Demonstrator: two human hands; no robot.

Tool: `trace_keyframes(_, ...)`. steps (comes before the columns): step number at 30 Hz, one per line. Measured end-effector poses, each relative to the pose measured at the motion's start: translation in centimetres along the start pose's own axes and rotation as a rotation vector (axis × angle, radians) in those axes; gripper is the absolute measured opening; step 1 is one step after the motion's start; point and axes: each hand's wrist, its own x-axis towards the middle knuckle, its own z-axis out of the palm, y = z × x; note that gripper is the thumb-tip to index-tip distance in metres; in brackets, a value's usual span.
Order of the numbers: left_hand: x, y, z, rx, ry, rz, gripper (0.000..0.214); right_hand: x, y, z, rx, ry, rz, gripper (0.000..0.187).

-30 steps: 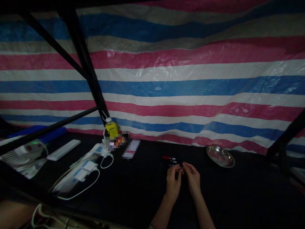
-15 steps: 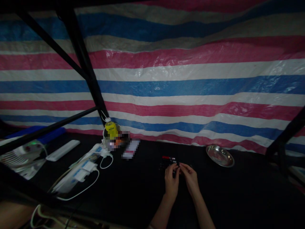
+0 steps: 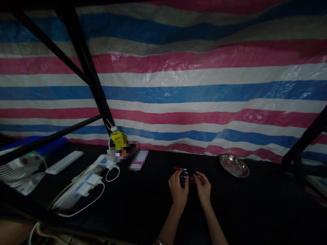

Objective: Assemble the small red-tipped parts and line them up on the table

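My left hand curls on the black tabletop, thumb and fingers around several small dark pieces with pale shiny ends. Their kind is too dark and small to tell. Just beyond its fingertips lies a slim red piece with a silvery end. To the right, my right hand is closed in a pinch, thumb against the forefinger. Something small and dark may be between those fingertips, but I cannot make it out. A narrow gap separates the two hands.
A round steel dish stands at the back right. Leftward are a blurred-out phone-like slab, a bottle of yellow liquid, a power strip with white cables, a long white bar and a fan. Black frame bars cross the left.
My hands were together at the fingertips and are now apart. The left moved slightly left onto the small dark pieces; the right stayed nearly in place. The view shifted a little.
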Motion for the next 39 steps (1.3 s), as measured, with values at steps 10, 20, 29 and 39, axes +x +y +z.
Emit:
trace_keyframes(10,2.0,-3.2,0.1,0.153,-0.201,-0.354,0.037,0.6,1.3,1.7,-0.468,0.093,-0.231,0.037)
trace_keyframes(20,1.6,-3.5,0.8,0.102,-0.209,-0.288,0.036,0.4,1.7,3.0,-0.316,0.151,-0.155,0.038)
trace_keyframes(29,1.0,-4.3,0.4,0.031,-0.057,-0.151,0.03,-0.6,0.7,3.6,0.174,0.238,-0.006,0.051)
trace_keyframes(39,0.8,-3.9,-0.1,0.026,-0.046,-0.018,0.029,-2.2,-2.6,4.1,0.064,0.271,-0.094,0.059)
